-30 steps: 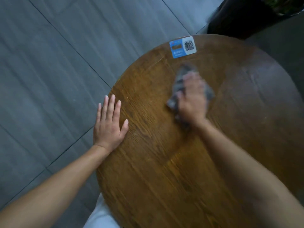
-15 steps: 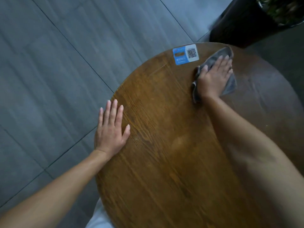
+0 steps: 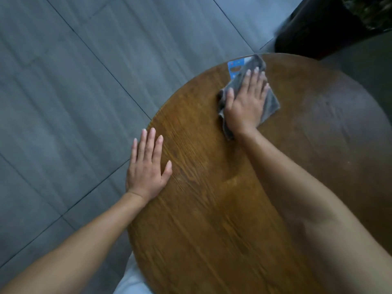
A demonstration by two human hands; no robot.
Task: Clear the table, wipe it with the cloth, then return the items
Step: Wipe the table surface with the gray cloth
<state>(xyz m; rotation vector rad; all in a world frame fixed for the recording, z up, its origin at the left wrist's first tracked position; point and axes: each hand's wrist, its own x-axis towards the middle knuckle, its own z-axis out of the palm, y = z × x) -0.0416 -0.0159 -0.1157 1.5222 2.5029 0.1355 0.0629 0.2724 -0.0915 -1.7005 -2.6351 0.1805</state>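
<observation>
From my seat at the feed I look down on a round brown wooden table (image 3: 212, 209) with a plain grain running across its top, set over a floor of large grey tiles (image 3: 74, 81). My right hand (image 3: 246, 100) lies flat on a crumpled grey cloth (image 3: 272, 102), fingers straight and a little spread, pressing the cloth down onto the tabletop rather than curling round it. The cloth sits at the far part of the table, near the rim, and its upper corner covers much of a small blue and white sticker (image 3: 233, 67) stuck to the wood there; only the left part of the sticker shows, and I cannot read what is printed on it. My left hand (image 3: 147, 166) rests palm down at the table's left edge, fingers straight and close together, thumb out over the wood; the fingers on the outer side reach past the rim over the floor. It holds nothing. Both forearms are bare. Beyond the far edge of the table stands a dark rounded container (image 3: 314, 28), blurred, with something leafy or speckled at its top that I cannot make out. At the bottom edge, just under the table's near rim, shows a patch of white fabric (image 3: 131, 281).
</observation>
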